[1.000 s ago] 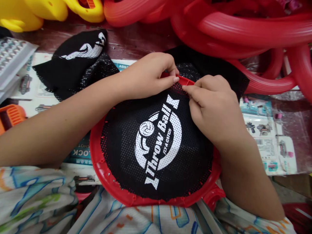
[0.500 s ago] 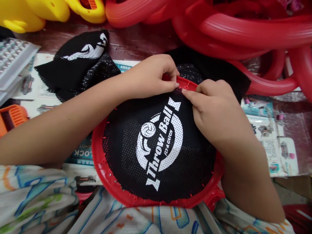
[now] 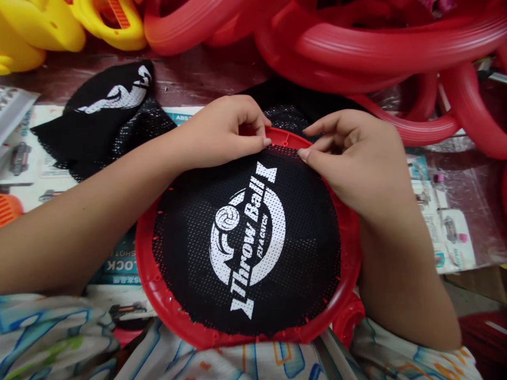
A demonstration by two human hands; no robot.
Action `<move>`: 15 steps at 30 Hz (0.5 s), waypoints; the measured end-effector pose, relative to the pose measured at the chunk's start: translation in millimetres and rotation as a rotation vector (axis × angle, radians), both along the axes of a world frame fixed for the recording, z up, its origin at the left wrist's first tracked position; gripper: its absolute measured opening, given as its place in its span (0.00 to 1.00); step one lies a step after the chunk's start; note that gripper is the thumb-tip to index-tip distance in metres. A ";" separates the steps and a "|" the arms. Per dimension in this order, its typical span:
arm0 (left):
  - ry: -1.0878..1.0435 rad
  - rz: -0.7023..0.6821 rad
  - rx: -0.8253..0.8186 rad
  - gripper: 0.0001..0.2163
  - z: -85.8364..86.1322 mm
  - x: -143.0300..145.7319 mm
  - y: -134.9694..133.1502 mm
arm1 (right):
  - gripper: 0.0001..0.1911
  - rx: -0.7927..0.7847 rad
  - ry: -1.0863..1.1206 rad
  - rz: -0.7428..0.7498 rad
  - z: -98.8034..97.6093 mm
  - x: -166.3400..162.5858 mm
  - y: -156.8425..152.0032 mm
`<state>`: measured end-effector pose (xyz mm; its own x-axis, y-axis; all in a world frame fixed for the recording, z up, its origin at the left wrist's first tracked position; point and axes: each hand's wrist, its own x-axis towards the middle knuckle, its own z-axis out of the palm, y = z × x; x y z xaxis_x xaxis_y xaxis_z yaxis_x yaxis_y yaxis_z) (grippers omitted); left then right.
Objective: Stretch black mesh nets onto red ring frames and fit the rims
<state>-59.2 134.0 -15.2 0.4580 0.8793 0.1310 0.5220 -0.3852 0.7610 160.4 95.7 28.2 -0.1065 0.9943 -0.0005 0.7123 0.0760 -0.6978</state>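
A round black mesh (image 3: pixel 312 274) with white "Throw Ball" print lies over a red plastic ring (image 3: pixel 148 264), its edge caught on small pegs around the rim. At the far rim, my left hand (image 3: pixel 233 129) pinches the ring and mesh edge between thumb and fingers. Just to its right, my right hand (image 3: pixel 348 153) holds the mesh edge at the thumb tip, with a curled finger behind it and the index finger lifted apart. The mesh edge runs between the two thumbs. What lies under the fingertips is partly hidden.
Another printed black mesh piece (image 3: pixel 106 105) lies crumpled at left on printed card sheets (image 3: pixel 451 232). Large red rings (image 3: pixel 376 47) are heaped at the back right, and yellow plastic parts (image 3: pixel 47 26) sit back left. An orange part (image 3: pixel 10 208) is at the left edge.
My right hand has shifted from pressing with its index finger to holding with the thumb, index raised. My left hand stays pinched at the rim. The view has swung slightly right.
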 end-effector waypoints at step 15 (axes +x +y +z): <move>-0.003 0.009 -0.032 0.08 0.3 -1.7 -1.1 | 0.14 0.029 0.030 0.041 -9.5 -1.4 5.3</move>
